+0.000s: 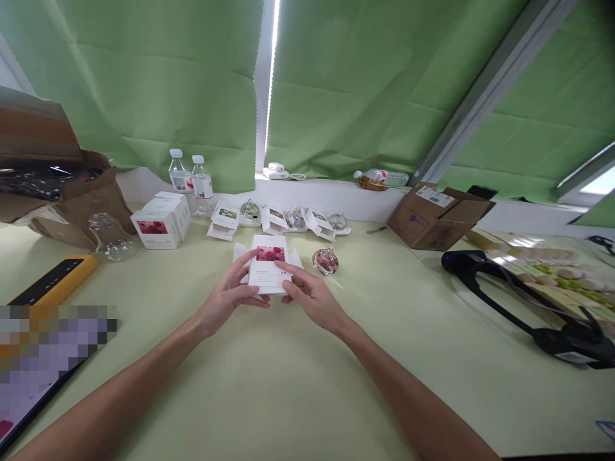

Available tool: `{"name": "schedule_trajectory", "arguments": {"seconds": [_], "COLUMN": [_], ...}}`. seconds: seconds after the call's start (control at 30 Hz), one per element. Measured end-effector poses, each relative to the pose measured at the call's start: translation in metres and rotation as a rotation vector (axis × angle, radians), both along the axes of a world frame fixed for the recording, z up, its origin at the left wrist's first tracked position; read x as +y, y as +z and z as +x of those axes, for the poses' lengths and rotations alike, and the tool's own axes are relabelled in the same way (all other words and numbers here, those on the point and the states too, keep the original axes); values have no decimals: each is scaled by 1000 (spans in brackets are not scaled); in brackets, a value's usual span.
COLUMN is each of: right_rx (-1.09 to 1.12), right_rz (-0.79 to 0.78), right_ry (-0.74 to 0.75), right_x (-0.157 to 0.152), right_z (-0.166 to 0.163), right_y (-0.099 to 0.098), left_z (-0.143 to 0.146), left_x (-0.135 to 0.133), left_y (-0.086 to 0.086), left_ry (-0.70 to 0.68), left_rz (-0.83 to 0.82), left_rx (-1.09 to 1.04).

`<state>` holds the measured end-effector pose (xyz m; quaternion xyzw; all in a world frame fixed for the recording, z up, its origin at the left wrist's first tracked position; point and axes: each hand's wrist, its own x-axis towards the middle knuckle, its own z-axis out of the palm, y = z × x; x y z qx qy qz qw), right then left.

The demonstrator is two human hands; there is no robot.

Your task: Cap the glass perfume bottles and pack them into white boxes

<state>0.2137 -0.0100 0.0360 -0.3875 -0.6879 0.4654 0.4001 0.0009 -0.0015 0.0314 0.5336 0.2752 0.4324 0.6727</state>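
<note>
A small white box (268, 278) with a picture of pink roses on its front is held between both hands above the table. My left hand (233, 288) grips its left side, thumb at the lower edge and forefinger along the side. On the right edge, my right hand (314, 294) is closed with its forefinger lying over the front. White flaps or a tray show behind the box, mostly hidden. Just right of it lies a round glass ornament (325, 261) with a gold-coloured rim and reddish contents.
Opened white boxes (224, 221) and round ornaments (337, 221) line the back. At left stand stacked boxes (154, 229), a glass vessel (109, 237), bottles (202, 186) and a yellow power strip (55, 280). A cardboard carton (432, 218) and a black headset (500, 307) are right.
</note>
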Motion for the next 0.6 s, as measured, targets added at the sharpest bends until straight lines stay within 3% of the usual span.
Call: {"name": "schedule_trajectory", "arguments": {"seconds": [0.23,0.6], "right_rx": [-5,37], "right_rz": [-6,-55], "right_ry": [-7,-23], "right_x": [2,5], "right_z": [2,6], "right_y": [0,0], "left_z": [0,-2], "left_x": [-2,2], "left_y": [6,1], "left_ry": [-24,-53], "left_rz": [-6,21], "left_rx": [11,-29]}}
